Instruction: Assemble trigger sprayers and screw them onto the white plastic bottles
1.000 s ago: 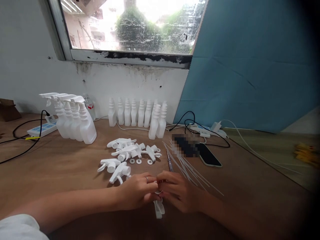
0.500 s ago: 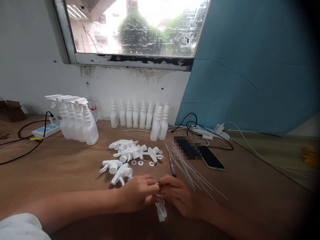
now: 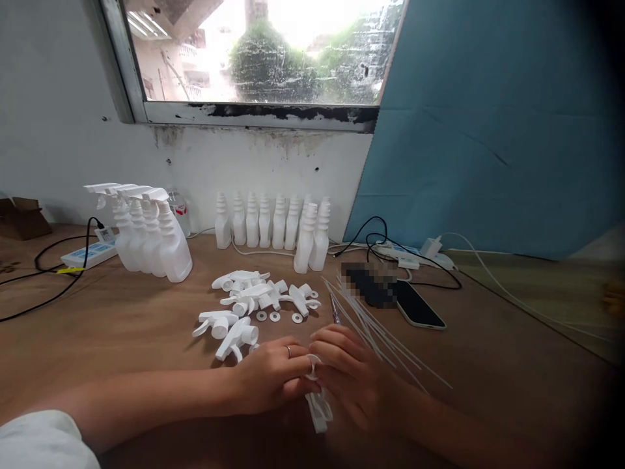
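While a trigger head (image 3: 319,410) is pinched close to the table (image 3: 122,326) by the closed fingers of the left hand (image 3: 271,378) and right hand (image 3: 354,381), a washer (image 3: 312,363) is held at its top; the washer could likely be dropped if the pinch is loosened

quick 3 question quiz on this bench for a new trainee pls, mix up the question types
1. True or false: the left hand and right hand both have a grip on one white plastic trigger sprayer head.
2. The bundle of thin white plastic tubes lies: A) left of the left hand; B) beyond the right hand, running to its right; C) on the window ledge.
3. Fill in: the white plastic spray bottles with triggers fitted stand to the ___ of the row of capless white bottles.
Key: 1 true; 2 B; 3 left.
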Tool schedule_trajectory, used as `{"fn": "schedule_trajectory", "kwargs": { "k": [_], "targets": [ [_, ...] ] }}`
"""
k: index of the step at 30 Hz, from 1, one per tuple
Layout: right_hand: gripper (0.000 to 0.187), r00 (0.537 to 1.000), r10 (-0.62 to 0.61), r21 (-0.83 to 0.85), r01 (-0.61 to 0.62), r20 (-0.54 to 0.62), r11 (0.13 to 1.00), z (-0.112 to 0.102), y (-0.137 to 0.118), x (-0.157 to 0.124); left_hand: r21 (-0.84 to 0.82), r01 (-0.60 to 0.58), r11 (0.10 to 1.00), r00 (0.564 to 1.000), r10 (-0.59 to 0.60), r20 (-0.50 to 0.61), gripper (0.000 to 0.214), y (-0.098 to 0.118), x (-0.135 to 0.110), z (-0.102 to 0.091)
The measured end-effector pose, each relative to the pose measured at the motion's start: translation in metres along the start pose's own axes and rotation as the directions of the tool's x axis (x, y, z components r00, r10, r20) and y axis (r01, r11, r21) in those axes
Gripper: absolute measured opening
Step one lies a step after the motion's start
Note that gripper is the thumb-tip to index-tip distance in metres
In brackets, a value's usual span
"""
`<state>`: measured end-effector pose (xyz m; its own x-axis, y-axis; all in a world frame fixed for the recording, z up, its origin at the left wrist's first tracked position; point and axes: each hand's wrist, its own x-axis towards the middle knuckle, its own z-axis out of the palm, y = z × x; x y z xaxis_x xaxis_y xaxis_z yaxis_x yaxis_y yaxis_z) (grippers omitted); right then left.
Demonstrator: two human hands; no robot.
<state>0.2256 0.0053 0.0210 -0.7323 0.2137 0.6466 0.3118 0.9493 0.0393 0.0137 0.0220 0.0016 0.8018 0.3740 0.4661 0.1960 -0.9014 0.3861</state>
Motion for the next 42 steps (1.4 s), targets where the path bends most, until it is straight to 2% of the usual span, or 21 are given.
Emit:
{"fn": "schedule_trajectory", "kwargs": {
  "k": [7, 9, 11, 13, 15, 17, 19, 22, 25, 30, 33, 36, 39, 41, 42],
  "targets": [
    [0.016, 0.999, 0.032, 0.203, -0.040, 0.043, 0.978, -0.005, 0.004, 0.001, 0.009, -0.003, 1.000, 1.000, 0.003, -0.003, 0.022, 0.001, -0.001, 0.000],
    [0.018, 0.992, 0.087, 0.296, -0.111, 0.093, 0.949, -0.009, 0.012, -0.003, 0.002, 0.002, 1.000, 1.000, -0.002, -0.009, 0.020, 0.003, -0.002, 0.000],
    [0.021, 0.962, 0.219, 0.321, -0.261, 0.161, 0.910, -0.014, 0.024, -0.010, -0.013, 0.014, 1.000, 1.000, -0.015, -0.022, 0.018, 0.003, -0.003, 0.000],
    [0.022, 0.877, 0.423, 0.183, -0.466, 0.228, 0.866, -0.018, 0.039, -0.017, -0.034, 0.026, 0.999, 0.999, -0.027, -0.036, 0.019, 0.004, -0.004, 0.001],
    [0.023, 0.731, 0.614, -0.074, -0.623, 0.298, 0.779, -0.022, 0.054, -0.023, -0.053, 0.036, 0.998, 0.998, -0.039, -0.046, 0.021, 0.003, -0.004, 0.001],
    [0.028, 0.578, 0.729, -0.251, -0.693, 0.367, 0.676, -0.025, 0.067, -0.027, -0.073, 0.046, 0.996, 0.997, -0.051, -0.059, 0.022, 0.003, -0.005, 0.002],
    [0.031, 0.471, 0.770, -0.290, -0.736, 0.430, 0.612, -0.027, 0.074, -0.029, -0.086, 0.064, 0.994, 0.996, -0.069, -0.061, 0.020, 0.003, -0.006, 0.003],
    [0.025, 0.388, 0.785, -0.273, -0.785, 0.482, 0.556, -0.027, 0.078, -0.030, -0.094, 0.115, 0.989, 0.992, -0.120, -0.046, 0.017, 0.003, -0.007, 0.003],
    [0.014, 0.330, 0.826, -0.307, -0.813, 0.457, 0.495, -0.027, 0.080, -0.034, -0.105, 0.144, 0.984, 0.989, -0.148, -0.030, 0.022, 0.003, -0.007, 0.002],
    [0.009, 0.237, 0.880, -0.393, -0.825, 0.412, 0.406, -0.028, 0.084, -0.041, -0.140, 0.117, 0.983, 0.991, -0.125, -0.049, 0.020, 0.003, -0.006, 0.004],
    [0.009, 0.208, 0.898, -0.444, -0.812, 0.388, 0.380, -0.029, 0.084, -0.040, -0.158, 0.138, 0.978, 0.987, -0.149, -0.058, 0.019, 0.004, -0.007, 0.005],
    [0.010, 0.214, 0.911, -0.462, -0.806, 0.353, 0.369, -0.028, 0.082, -0.035, -0.151, 0.118, 0.981, 0.991, -0.126, -0.045, 0.018, 0.003, -0.008, 0.005],
    [0.010, 0.232, 0.936, -0.456, -0.825, 0.265, 0.333, -0.032, 0.079, -0.028, -0.161, 0.115, 0.980, 0.993, -0.118, -0.006, 0.018, 0.002, -0.010, 0.004],
    [0.009, 0.258, 0.943, -0.367, -0.873, 0.209, 0.320, -0.038, 0.076, -0.022, -0.181, 0.194, 0.964, 0.981, -0.195, 0.012, 0.024, 0.002, -0.010, 0.004],
    [0.008, 0.280, 0.936, -0.233, -0.916, 0.212, 0.327, -0.041, 0.074, -0.019, -0.196, 0.247, 0.949, 0.968, -0.249, 0.013, 0.030, 0.002, -0.010, 0.004]
  ]
}}
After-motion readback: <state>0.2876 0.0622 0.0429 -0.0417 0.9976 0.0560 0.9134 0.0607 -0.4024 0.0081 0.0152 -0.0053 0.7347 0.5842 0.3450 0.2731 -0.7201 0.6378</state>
